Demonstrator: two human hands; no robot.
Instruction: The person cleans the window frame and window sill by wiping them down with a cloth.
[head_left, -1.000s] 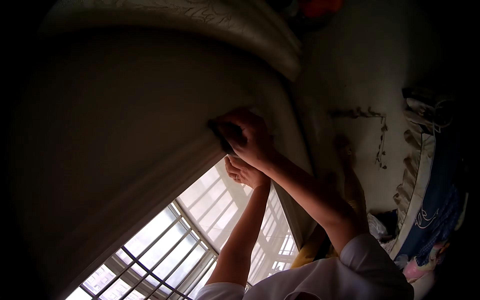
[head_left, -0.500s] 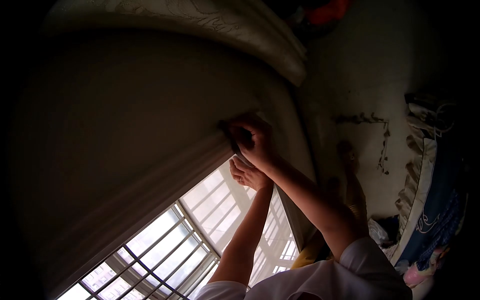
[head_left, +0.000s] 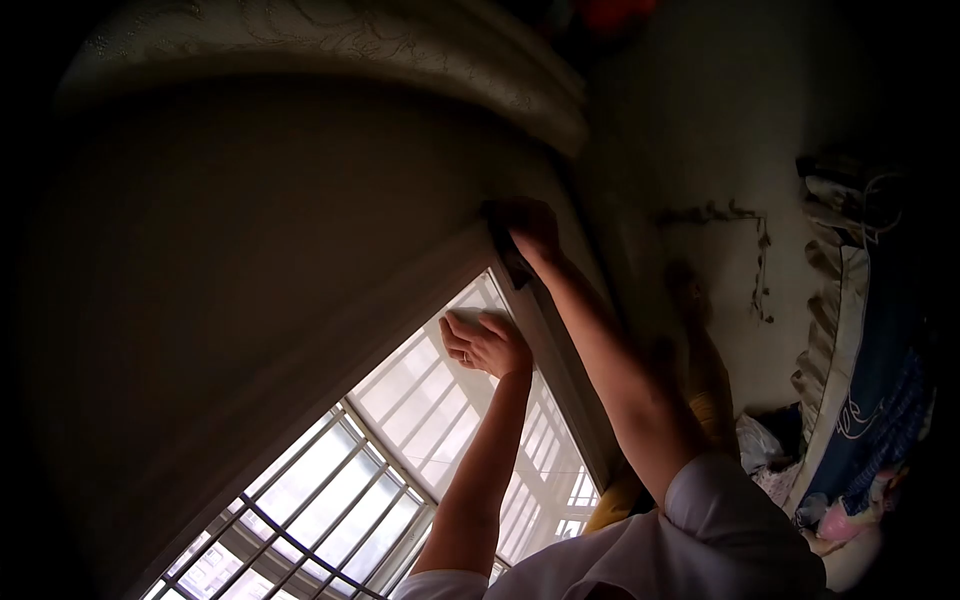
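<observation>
My right hand (head_left: 530, 228) is in deep shadow, closed around a dark cloth (head_left: 511, 260) at the corner where the wall edge meets the window recess. Part of the cloth hangs below the fingers; the fingertips are hard to make out. Lower and to the left, my left hand (head_left: 487, 343) has a ring on one finger and holds nothing. Its fingers are loosely bent and apart, over the pale glossy surface (head_left: 420, 395) beside the window, which mirrors the bars. Whether the palm touches it I cannot tell.
A barred window (head_left: 310, 500) lets in bright light at lower left. A pale embossed curved edge (head_left: 330, 40) runs across the top. At right, a ruffled blue bedspread (head_left: 875, 400) lies near a plastic bag (head_left: 758, 445). A vine-like pattern (head_left: 765, 260) marks the pale floor.
My right hand has moved up and right with the cloth, away from my left hand. The left hand has shifted slightly left, and its fingers have spread. The view has tilted a little.
</observation>
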